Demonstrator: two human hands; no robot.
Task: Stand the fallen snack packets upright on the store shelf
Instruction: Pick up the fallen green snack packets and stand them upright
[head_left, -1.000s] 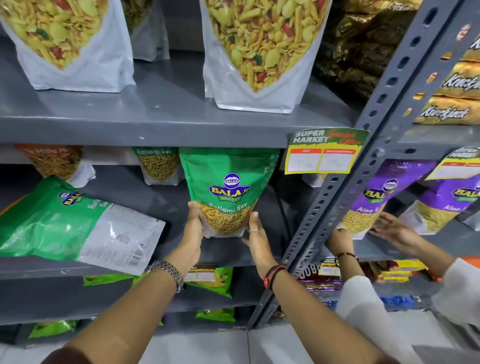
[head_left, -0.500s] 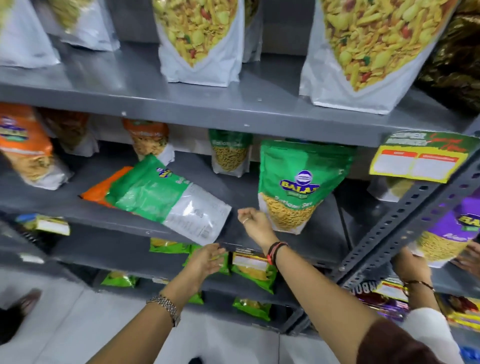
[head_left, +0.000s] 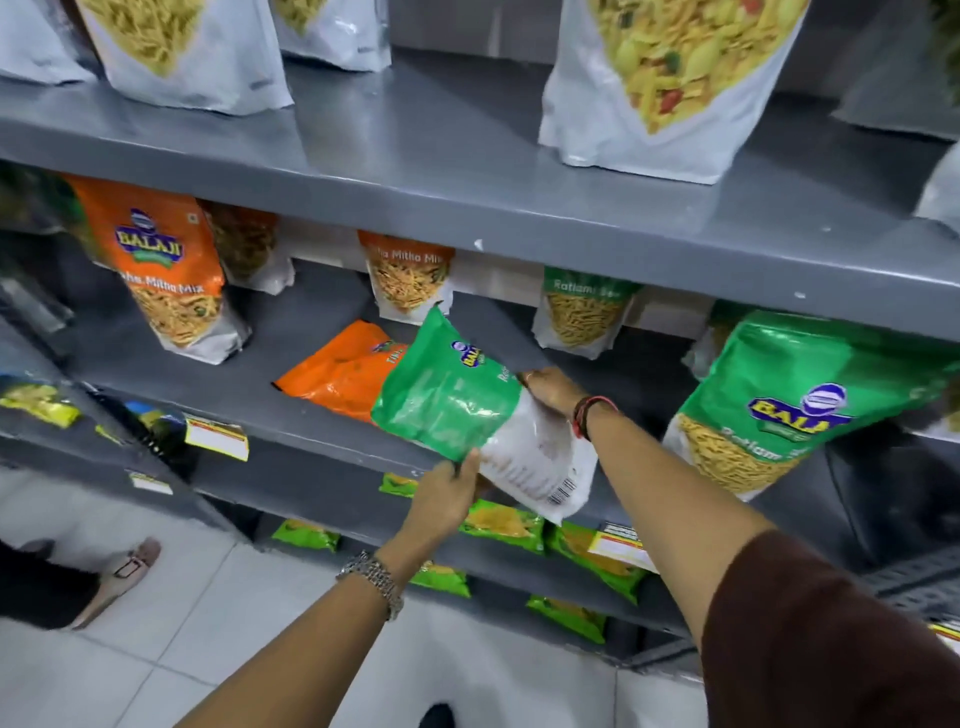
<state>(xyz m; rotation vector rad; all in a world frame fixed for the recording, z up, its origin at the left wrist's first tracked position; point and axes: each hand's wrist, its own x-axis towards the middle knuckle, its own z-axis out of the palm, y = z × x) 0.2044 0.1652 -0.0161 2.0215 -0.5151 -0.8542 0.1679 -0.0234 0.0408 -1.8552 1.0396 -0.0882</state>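
Since half a second ago, both hands have moved onto the fallen green packet (head_left: 457, 405) on the middle shelf (head_left: 311, 421). The left hand (head_left: 447, 499) pinches its near lower edge; the right hand (head_left: 550, 389) clasps its right side. The packet tilts, back outward, partly over a flat orange packet (head_left: 337, 374). Far right, another green packet (head_left: 789, 400) stands upright.

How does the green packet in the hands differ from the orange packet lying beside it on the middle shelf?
The green packet is tilted with its back label showing, gripped by the left hand and right hand; the orange packet lies flat, untouched. The green one overlaps the orange one's right edge and overhangs the shelf front. Both are off their bases.
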